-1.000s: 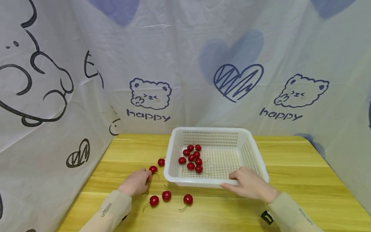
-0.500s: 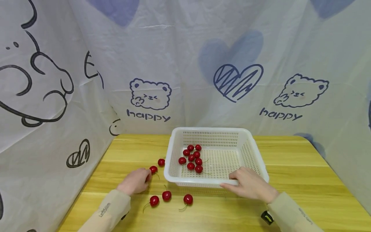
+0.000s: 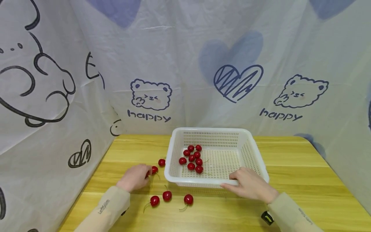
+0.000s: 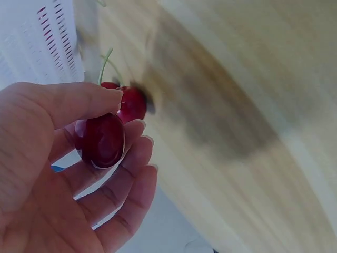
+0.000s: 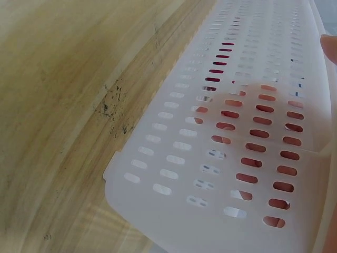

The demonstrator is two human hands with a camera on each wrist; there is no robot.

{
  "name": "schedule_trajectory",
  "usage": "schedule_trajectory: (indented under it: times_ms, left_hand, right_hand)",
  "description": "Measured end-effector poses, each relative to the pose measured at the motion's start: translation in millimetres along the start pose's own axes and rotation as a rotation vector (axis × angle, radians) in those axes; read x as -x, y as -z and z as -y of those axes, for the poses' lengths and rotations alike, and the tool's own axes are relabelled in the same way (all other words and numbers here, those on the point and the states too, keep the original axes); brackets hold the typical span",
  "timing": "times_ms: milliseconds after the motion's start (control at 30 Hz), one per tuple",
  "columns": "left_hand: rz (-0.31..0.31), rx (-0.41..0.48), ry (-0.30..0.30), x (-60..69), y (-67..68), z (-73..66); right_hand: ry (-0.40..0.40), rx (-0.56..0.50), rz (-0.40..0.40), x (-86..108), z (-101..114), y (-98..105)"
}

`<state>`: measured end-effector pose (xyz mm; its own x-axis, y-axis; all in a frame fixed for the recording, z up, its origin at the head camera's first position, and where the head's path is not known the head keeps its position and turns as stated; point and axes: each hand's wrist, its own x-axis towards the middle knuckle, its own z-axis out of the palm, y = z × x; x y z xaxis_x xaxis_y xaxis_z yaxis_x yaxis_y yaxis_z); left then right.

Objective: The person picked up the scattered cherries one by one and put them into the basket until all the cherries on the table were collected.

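The left hand [image 3: 135, 177], left of the white basket [image 3: 215, 184], pinches a dark red cherry [image 4: 100, 140] between thumb and fingers in the left wrist view. Just beyond the fingertips another cherry [image 4: 132, 104] lies on the table. My right hand [image 3: 250, 185] grips the basket's front rim near its right corner, thumb outside and fingers over the inside. Through the slots of the basket wall [image 5: 174, 158] those fingers show in the right wrist view. Several red cherries [image 3: 191, 158] lie in the basket's left half.
On the wooden table [image 3: 220, 212], two cherries [image 3: 155, 201] [image 3: 167, 195] with stems lie in front of the left hand, and one cherry [image 3: 188, 199] sits before the basket. Another cherry [image 3: 161, 162] is beside the basket's left wall. A printed cloth [image 3: 191, 109] hangs behind.
The left hand has lifted slightly and shifted a little left and back, with a cherry now showing at its fingertips. My right hand and the basket have stayed in place.
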<state>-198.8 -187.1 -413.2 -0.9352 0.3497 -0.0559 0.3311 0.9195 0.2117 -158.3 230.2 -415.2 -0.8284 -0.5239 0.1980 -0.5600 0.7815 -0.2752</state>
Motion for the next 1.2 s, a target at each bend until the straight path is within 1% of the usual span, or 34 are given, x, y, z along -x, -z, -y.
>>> schedule_trajectory:
  times_ms: [133, 267, 367, 533, 667, 833, 933, 1067, 1200]
  left_hand:
    - [-0.018, -0.008, -0.011, -3.7, 7.4, -2.9]
    - [-0.036, -0.019, -0.031, -9.9, 18.0, -6.8]
    - [-0.061, -0.041, -0.054, -16.3, 27.6, -10.8]
    - [-0.093, -0.038, -0.076, -24.7, 43.9, -17.5]
    - [-0.111, -0.021, -0.074, -30.4, 54.7, -22.4]
    - [-0.157, -0.017, -0.08, -37.6, 65.5, -29.8]
    - [-0.182, -0.008, -0.091, -42.0, 70.0, -36.4]
    - [-0.2, 0.029, -0.107, -48.3, 75.2, -49.9]
    - [-0.209, 0.061, -0.134, -56.5, 76.4, -63.9]
  right_hand:
    - [-0.006, -0.009, 0.008, 0.0, 0, 0]
    - [-0.01, -0.017, 0.011, 0.3, 0, 0]
    - [-0.007, -0.015, 0.007, 0.6, -1, 1]
    - [-0.001, -0.007, 0.001, 0.5, -1, 1]
    - [-0.003, -0.015, 0.008, 0.2, -1, 0]
    - [0.001, -0.012, 0.007, -0.8, -1, -1]
    - [0.004, -0.016, 0.006, -1.2, -1, -1]
    - [0.003, -0.027, 0.021, -1.3, -1, -2]
    - [0.008, -0.027, 0.029, -0.8, 0, -3]
